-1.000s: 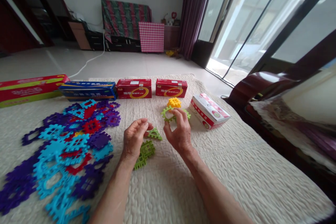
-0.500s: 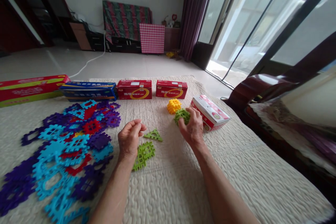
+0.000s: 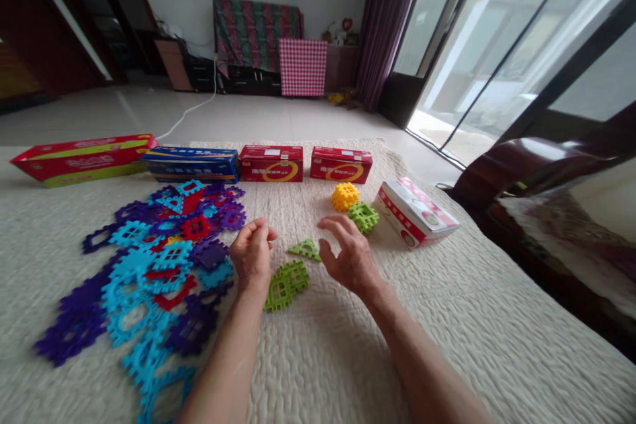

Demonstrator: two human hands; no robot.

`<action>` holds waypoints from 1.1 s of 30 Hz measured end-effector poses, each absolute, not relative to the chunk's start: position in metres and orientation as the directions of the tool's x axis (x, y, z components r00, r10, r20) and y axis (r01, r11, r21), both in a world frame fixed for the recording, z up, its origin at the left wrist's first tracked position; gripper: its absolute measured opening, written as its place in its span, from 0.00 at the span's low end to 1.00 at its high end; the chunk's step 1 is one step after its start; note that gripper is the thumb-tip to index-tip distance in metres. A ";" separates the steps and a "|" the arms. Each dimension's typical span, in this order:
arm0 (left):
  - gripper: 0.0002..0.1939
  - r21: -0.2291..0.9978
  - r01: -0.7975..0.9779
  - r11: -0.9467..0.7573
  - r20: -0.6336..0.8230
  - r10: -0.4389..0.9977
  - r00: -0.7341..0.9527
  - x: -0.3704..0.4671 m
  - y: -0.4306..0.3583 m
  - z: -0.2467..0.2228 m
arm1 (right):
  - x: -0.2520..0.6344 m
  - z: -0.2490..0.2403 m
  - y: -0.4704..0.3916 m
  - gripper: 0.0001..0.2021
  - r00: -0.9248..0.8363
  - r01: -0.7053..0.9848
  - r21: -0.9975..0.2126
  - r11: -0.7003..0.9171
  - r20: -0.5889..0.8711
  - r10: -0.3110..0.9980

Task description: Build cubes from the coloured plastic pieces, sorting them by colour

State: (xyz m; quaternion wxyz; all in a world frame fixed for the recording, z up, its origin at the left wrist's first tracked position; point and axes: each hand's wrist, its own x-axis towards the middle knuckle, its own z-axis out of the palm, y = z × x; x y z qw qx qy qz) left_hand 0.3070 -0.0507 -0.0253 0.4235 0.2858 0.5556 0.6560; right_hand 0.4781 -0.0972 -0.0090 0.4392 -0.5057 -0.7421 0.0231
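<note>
My left hand is closed, thumb against curled fingers, beside the heap of pieces; nothing sticks out of it. Just in front of its wrist lie flat green interlocking pieces. My right hand is open, fingers spread and slightly bent, holding nothing. Between the hands lies a green triangular piece, close to the right fingertips. Beyond the right hand sits a green ball built of linked pieces, and touching or nearly touching it is a similar yellow ball.
A heap of purple, blue and red interlocking pieces spreads at the left. Along the back stand a long red-green box, a blue box and two red boxes. A white-red box stands right, on the quilted cover.
My right hand has let go of the green ball and drawn back left, toward the triangular piece. The green ball stays beside the yellow one. My left hand keeps its closed shape; the view has shifted.
</note>
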 end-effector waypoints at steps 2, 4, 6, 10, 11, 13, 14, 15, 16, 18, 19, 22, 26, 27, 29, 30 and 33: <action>0.14 0.967 -0.253 -0.025 -0.109 0.859 -0.501 0.305 -0.050 -0.025 | 0.467 -0.012 -0.101 0.14 -0.276 0.652 -0.532 0.540 0.497 0.823; 0.15 0.960 -0.277 -0.027 -0.126 0.845 -0.520 0.302 -0.048 -0.025 | 0.461 -0.015 -0.104 0.16 -0.391 0.609 -0.566 0.556 0.395 0.831; 0.15 0.952 -0.304 -0.025 -0.149 0.831 -0.535 0.300 -0.046 -0.025 | 0.459 -0.014 -0.107 0.20 -0.475 0.594 -0.561 0.577 0.335 0.814; 0.15 0.947 -0.322 -0.010 -0.172 0.829 -0.532 0.298 -0.046 -0.025 | 0.458 -0.011 -0.111 0.25 -0.534 0.615 -0.497 0.612 0.309 0.787; 0.14 0.948 -0.317 -0.010 -0.166 0.836 -0.522 0.298 -0.046 -0.025 | 0.457 -0.011 -0.112 0.25 -0.530 0.630 -0.481 0.610 0.308 0.790; 0.14 0.951 -0.308 -0.009 -0.152 0.854 -0.497 0.300 -0.047 -0.025 | 0.454 -0.011 -0.113 0.23 -0.523 0.658 -0.452 0.602 0.302 0.797; 0.14 0.953 -0.304 -0.007 -0.148 0.862 -0.484 0.300 -0.047 -0.025 | 0.453 -0.011 -0.113 0.22 -0.524 0.668 -0.440 0.600 0.295 0.799; 0.14 0.953 -0.302 -0.001 -0.148 0.869 -0.472 0.301 -0.048 -0.025 | 0.452 -0.011 -0.113 0.21 -0.526 0.675 -0.430 0.599 0.289 0.800; 0.14 0.954 -0.301 0.006 -0.151 0.874 -0.461 0.301 -0.048 -0.025 | 0.451 -0.011 -0.113 0.20 -0.526 0.681 -0.421 0.599 0.288 0.800; 0.15 0.954 -0.298 0.022 -0.159 0.883 -0.442 0.301 -0.048 -0.026 | 0.450 -0.011 -0.112 0.19 -0.519 0.686 -0.411 0.600 0.301 0.800; 0.15 0.954 -0.297 0.032 -0.163 0.888 -0.430 0.300 -0.048 -0.026 | 0.450 -0.010 -0.112 0.19 -0.513 0.687 -0.411 0.599 0.310 0.801; 0.15 0.957 -0.284 0.051 -0.166 0.902 -0.399 0.300 -0.047 -0.028 | 0.452 -0.008 -0.112 0.17 -0.493 0.684 -0.422 0.595 0.333 0.803; 0.15 0.958 -0.285 0.041 -0.157 0.903 -0.400 0.300 -0.046 -0.030 | 0.449 -0.006 -0.114 0.20 -0.514 0.650 -0.437 0.622 0.350 0.783; 0.15 0.957 -0.289 0.036 -0.156 0.901 -0.406 0.300 -0.046 -0.030 | 0.448 -0.006 -0.115 0.21 -0.527 0.629 -0.450 0.633 0.352 0.774; 0.15 0.954 -0.299 0.030 -0.159 0.895 -0.416 0.300 -0.046 -0.029 | 0.445 -0.008 -0.116 0.24 -0.549 0.584 -0.490 0.647 0.349 0.760; 0.15 0.952 -0.305 0.031 -0.164 0.892 -0.421 0.300 -0.046 -0.029 | 0.443 -0.010 -0.117 0.25 -0.555 0.567 -0.509 0.648 0.346 0.757; 0.15 0.944 -0.328 0.041 -0.188 0.882 -0.432 0.299 -0.046 -0.027 | 0.440 -0.012 -0.118 0.29 -0.554 0.540 -0.544 0.642 0.344 0.758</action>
